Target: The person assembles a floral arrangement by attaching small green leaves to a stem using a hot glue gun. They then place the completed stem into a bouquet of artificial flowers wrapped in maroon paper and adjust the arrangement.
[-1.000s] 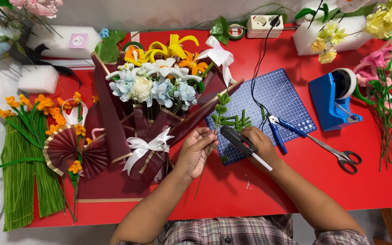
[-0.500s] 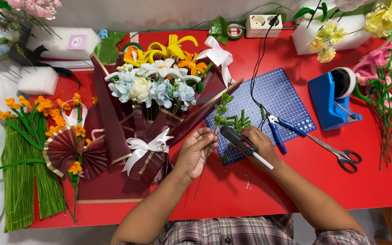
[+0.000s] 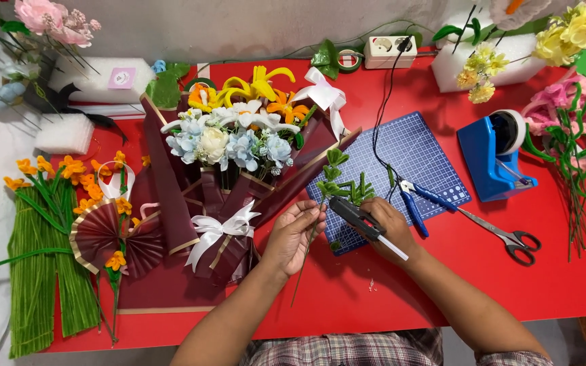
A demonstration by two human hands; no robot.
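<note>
Bright, even, overhead; soft short shadows beside the blue tape dispenser (image 3: 495, 154); sharp centrally, slightly bowed toward edges; no glare.

On your red table (image 3: 442, 285), a blue tape dispenser (image 3: 496, 157) stands near the right edge, with scissors (image 3: 503, 234) just in front. A white power strip (image 3: 389, 51) sits at the back edge; green stems (image 3: 35, 271) lie along the left edge.

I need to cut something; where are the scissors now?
In the head view, the scissors lie on the red table, right of the right hand, below the blue tape dispenser.
</note>
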